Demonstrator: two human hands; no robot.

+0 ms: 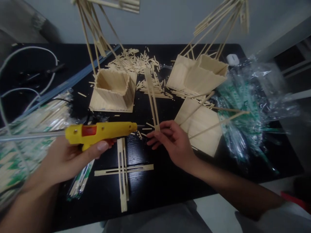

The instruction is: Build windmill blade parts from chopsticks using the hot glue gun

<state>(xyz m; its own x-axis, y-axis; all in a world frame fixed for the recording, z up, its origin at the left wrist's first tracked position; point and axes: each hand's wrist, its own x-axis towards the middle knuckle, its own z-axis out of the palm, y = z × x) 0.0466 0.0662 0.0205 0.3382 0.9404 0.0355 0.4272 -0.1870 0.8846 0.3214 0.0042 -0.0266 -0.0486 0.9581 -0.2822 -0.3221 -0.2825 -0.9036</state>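
My left hand (pixel 80 158) is closed round the handle of a yellow hot glue gun (pixel 104 131), whose nozzle points right. Between the fingertips of my right hand (pixel 175 142) is the lower end of a narrow frame of wooden sticks (pixel 152 97), held nearly upright just beyond the nozzle. The nozzle and the frame look close; whether they touch I cannot tell. Below them, a cross of similar stick frames (pixel 123 169) lies on the black table (pixel 160 181).
Behind stand two stick-built models with open boxes, one left (pixel 113 87) and one right (pixel 206 71). Cut stick pieces (pixel 136 61) are heaped between them. A flat wooden panel (pixel 204 129) lies at right, beside clear plastic wrappers (pixel 245 123). Packed sticks (pixel 41 129) and a white cable (pixel 26 48) are at left.
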